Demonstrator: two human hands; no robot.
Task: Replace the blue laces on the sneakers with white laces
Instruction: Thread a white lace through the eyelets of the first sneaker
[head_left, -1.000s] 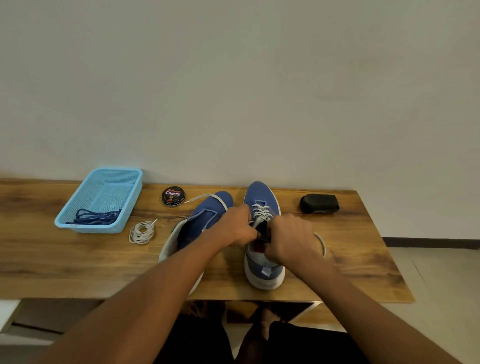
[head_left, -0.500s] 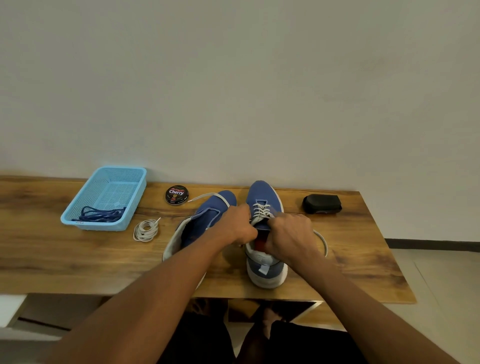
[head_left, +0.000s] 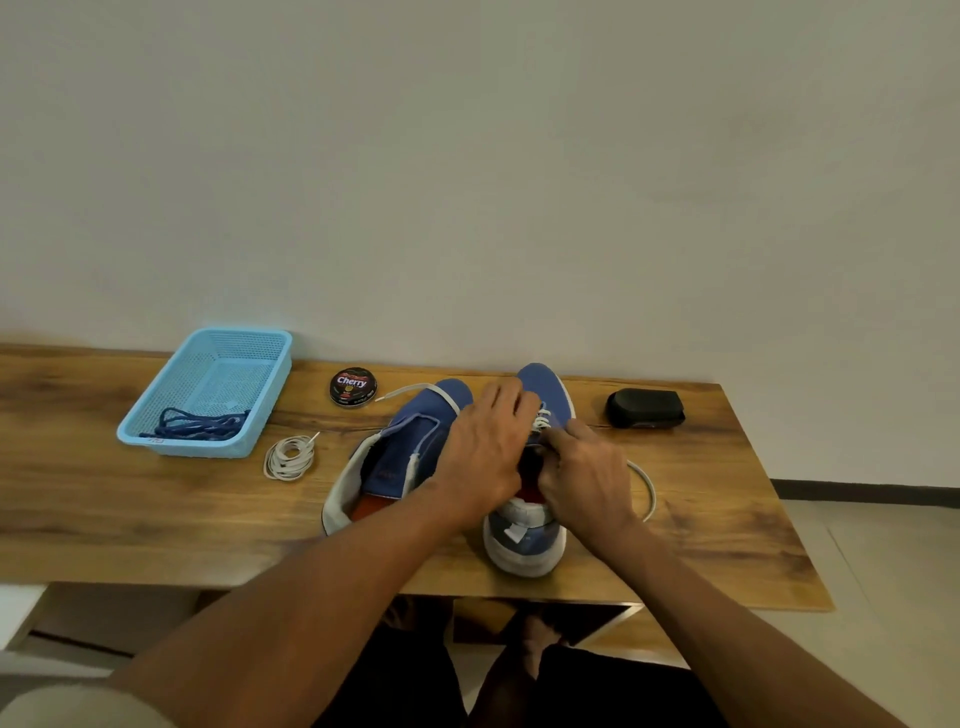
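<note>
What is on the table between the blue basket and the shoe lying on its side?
In the head view, a coiled white lace lies on the wooden table between the blue basket and the tipped sneaker, touching neither.

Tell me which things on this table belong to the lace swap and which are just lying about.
Part of the job:
right sneaker
left sneaker
coiled white lace
blue laces
basket

Lying about:
polish tin
black case
</note>
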